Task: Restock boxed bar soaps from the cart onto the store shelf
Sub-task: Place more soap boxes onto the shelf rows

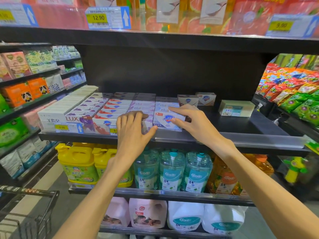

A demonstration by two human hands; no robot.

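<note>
A white and blue Safeguard soap box [164, 120] stands at the front of the black shelf [224, 135], at the right end of the soap rows. My right hand [191, 120] grips it, fingers over its top and thumb on its front face. My left hand [133, 128] lies spread over the lilac soap boxes [142, 107] beside it, thumb touching the white box's lower left corner. Red Safeguard boxes [114, 109], purple LUX boxes [89, 107] and plain white boxes [69, 102] fill the rows to the left.
Two loose soap boxes [196, 99] and a green-white pack [236, 108] sit further back on the right. Dish soap jugs [77, 163] and Gall bottles [172, 169] stand on the shelf below. The cart handle [29, 191] shows at lower left. Snack bags [293, 94] hang at right.
</note>
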